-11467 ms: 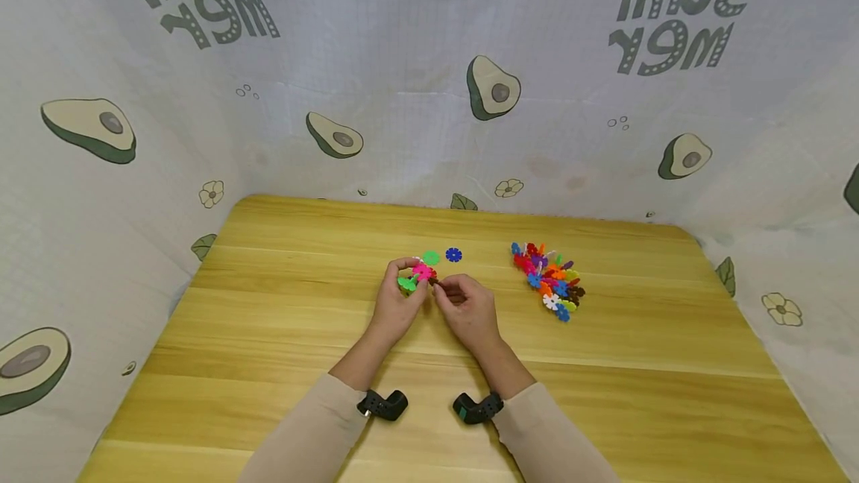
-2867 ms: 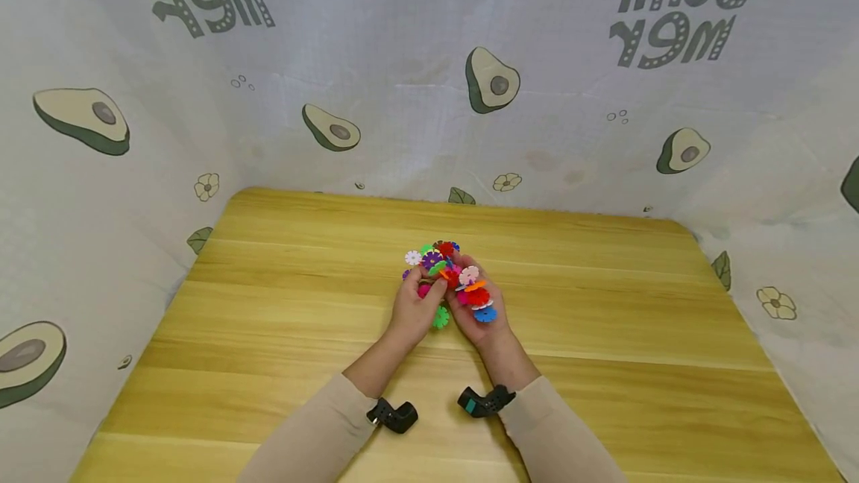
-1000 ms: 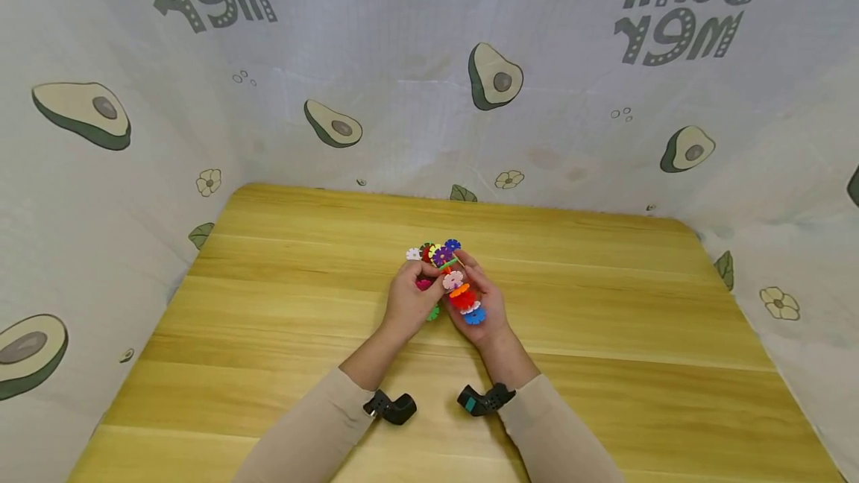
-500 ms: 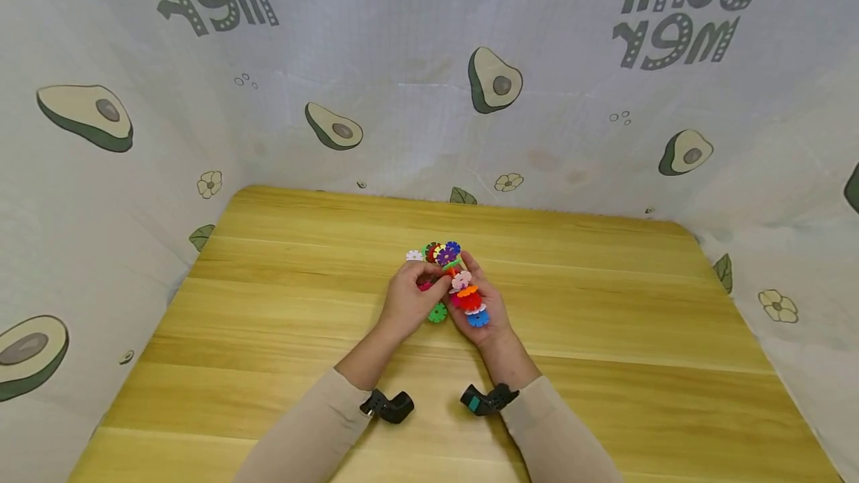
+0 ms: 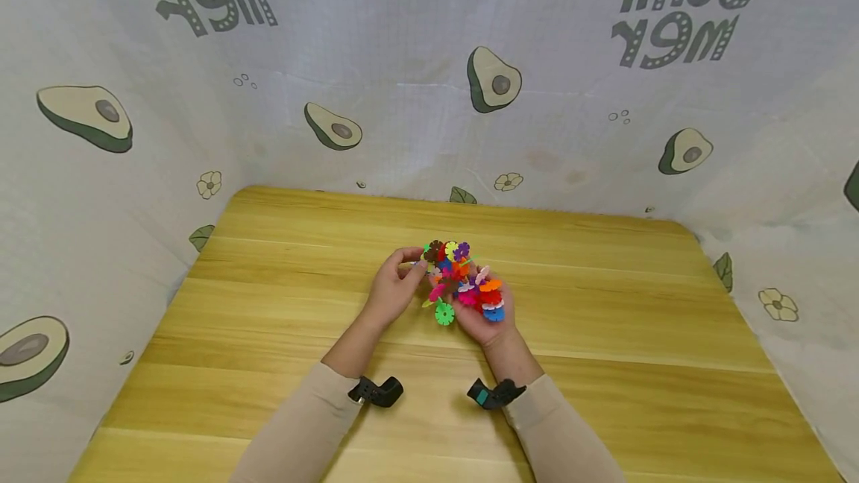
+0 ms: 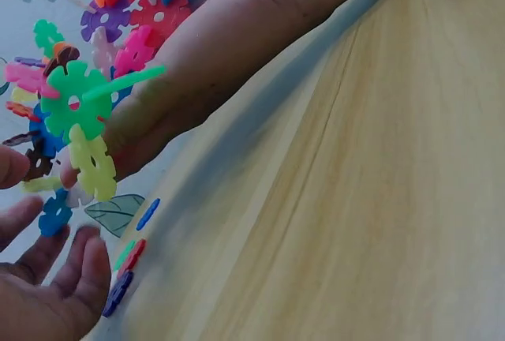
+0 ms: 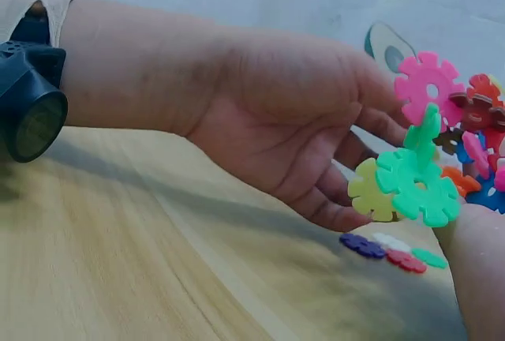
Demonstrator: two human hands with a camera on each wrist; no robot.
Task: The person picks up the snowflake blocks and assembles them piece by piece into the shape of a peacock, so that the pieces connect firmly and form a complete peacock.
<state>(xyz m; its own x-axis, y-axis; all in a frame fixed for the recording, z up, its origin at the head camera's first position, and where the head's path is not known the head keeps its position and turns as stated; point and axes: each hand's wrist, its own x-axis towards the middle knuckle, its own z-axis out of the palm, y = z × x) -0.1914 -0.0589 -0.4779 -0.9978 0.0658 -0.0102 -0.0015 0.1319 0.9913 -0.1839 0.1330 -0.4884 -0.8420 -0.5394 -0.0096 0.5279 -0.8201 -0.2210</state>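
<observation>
A cluster of slotted plastic snowflake discs [image 5: 456, 270] in many colours is held between the hands. The right hand [image 5: 485, 326] has its palm turned up beneath the cluster and grips it. At the upper left side of the cluster, the left hand [image 5: 392, 291] has its thumb and fingers at the edge discs. In the left wrist view, a blue disc [image 6: 55, 213] sits right at the left fingertips. A green disc [image 7: 418, 187] faces the right wrist camera, with a yellow disc [image 7: 369, 191] beside it. Part of the right hand is hidden behind the discs.
Several loose discs lie flat on the wooden table [image 5: 268, 319], among them a purple disc [image 7: 362, 246] and a red disc [image 7: 405, 260]. Black wrist cameras [image 5: 377, 392] sit on both forearms. A printed cloth [image 5: 403, 43] hangs behind the table.
A cluster first lay at the right of the table while both hands worked on a smaller one; it has left that spot. Most recently the left hand shifted left and the held cluster turned.
</observation>
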